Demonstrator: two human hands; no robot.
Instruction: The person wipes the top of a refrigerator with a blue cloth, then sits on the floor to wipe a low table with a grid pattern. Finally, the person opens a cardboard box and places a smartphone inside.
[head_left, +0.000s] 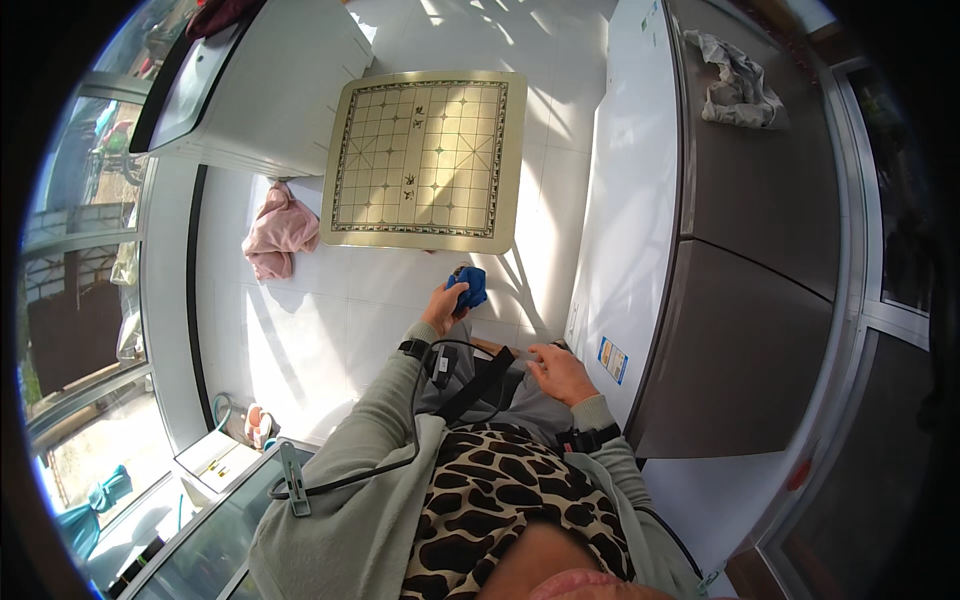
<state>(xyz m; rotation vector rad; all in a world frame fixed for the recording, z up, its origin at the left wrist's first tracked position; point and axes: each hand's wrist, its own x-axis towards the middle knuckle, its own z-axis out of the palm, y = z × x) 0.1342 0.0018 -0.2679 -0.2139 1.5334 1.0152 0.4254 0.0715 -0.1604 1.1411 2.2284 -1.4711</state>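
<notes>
A crumpled blue cloth (472, 289) is held in my left hand (444, 306), just short of the near edge of a low table. That table (420, 240) has a pale gold top printed with a Chinese chess board. A small part of something patterned shows behind the cloth, too little to identify. My right hand (561, 373) holds nothing; it hovers or rests by my right knee, fingers slightly apart, and contact cannot be judged. Both wrists wear black straps, and a black cable runs from the left side over my lap.
A pink cloth (279, 232) lies on the white tiled floor (307, 330) left of the table. Beyond it stands a white cabinet-like appliance (292, 82). At right, a refrigerator (750, 352) bears a grey cloth (739, 86). Windows line the left; a glass-sided tank or case (217, 540) is nearby.
</notes>
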